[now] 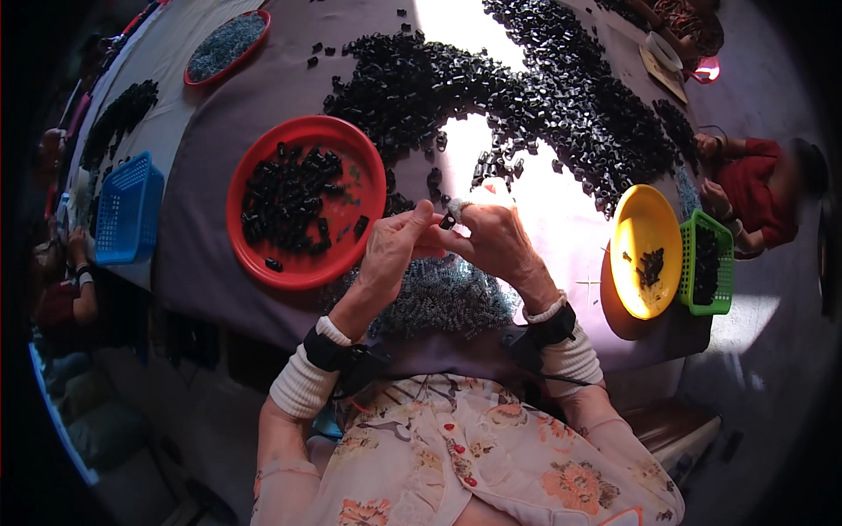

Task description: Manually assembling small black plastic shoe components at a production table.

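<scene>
Since right hand [494, 235] pinches a black piece [448, 222] against left hand [391, 252] (its grip unclear), light, steady pressure seems best.

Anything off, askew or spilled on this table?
Minor: a few stray black pieces lie on the purple cloth just left of the main black pile, apart from it. The yellow dish looks tilted beside the green basket, though fisheye bend may cause that. No damage visible.

Red tray [340, 238] blocks left of left hand [392, 252]; black pieces [561, 110] block ahead; grey heap [443, 302] between wrists. Passable: tablecloth [574, 267] between right hand [494, 232] and yellow tray [642, 226].
</scene>
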Demonstrator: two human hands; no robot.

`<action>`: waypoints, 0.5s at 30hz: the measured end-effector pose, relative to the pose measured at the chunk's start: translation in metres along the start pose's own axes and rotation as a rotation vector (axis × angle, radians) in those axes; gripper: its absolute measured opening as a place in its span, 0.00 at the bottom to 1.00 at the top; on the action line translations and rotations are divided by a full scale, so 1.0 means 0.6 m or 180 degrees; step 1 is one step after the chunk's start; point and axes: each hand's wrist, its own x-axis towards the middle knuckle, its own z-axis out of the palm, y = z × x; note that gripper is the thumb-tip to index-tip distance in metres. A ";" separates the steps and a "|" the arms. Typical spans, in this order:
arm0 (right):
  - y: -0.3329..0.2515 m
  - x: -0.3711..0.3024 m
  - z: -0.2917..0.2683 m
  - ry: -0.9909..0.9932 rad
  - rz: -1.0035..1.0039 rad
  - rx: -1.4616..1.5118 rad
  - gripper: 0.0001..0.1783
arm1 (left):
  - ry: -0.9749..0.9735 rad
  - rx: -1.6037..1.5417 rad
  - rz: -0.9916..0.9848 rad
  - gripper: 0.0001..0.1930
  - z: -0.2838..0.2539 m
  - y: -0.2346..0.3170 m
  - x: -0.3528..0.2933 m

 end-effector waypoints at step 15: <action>0.130 -0.095 -0.020 0.0727 0.0975 0.0576 0.14 | 0.1273 -0.0653 0.0522 0.20 -0.106 0.045 -0.012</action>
